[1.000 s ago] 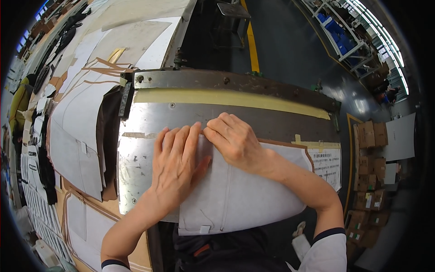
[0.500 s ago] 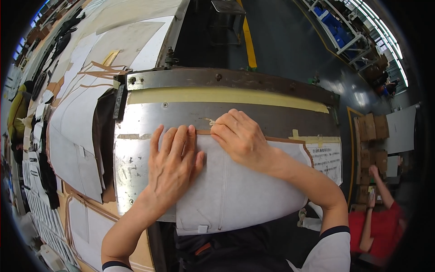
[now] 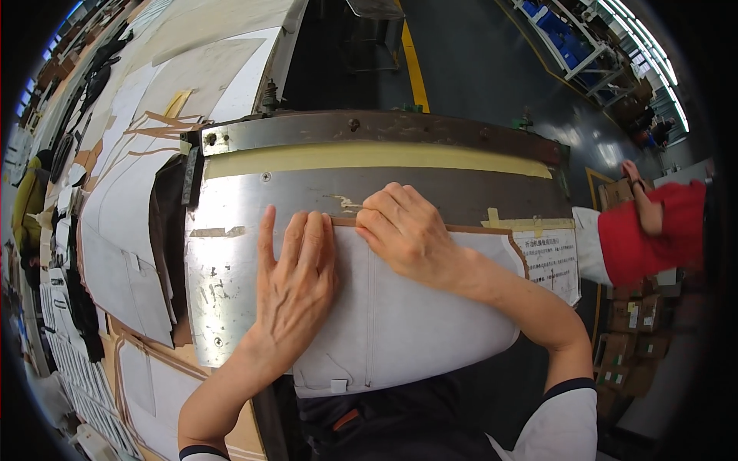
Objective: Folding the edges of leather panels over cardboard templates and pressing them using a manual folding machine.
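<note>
Both hands work close together on a pale grey-white panel (image 3: 438, 323) that lies on a metal surface (image 3: 223, 288); clock directions are taken from the middle of the view. Toward 8 o'clock, the left hand (image 3: 296, 284) is spread out over the panel's left edge, grasping nothing, its fingers pointing to 12 and the little finger splayed apart over bare metal. Just beside it, near the centre, the right hand (image 3: 407, 238) is curled, thumb and fingertips meeting at the panel's brown upper edge (image 3: 469, 229); whether it pinches or only presses there, I cannot tell. The panel itself stretches from the centre down to 5 and 6 o'clock, overhanging the near side of the metal, with a seam running down it. Pale scraps (image 3: 346, 203) lie just past the right fingertips. At 12 o'clock, a strip of yellow tape (image 3: 369, 159) crosses the metal. A printed sheet (image 3: 550, 265) is taped down at 3, beside the panel's right end. More pale panels (image 3: 115, 246) lie stacked at 9. Farther out at 3 is a person in a red top (image 3: 638, 238); cardboard boxes (image 3: 630, 353) are piled at 4.
</note>
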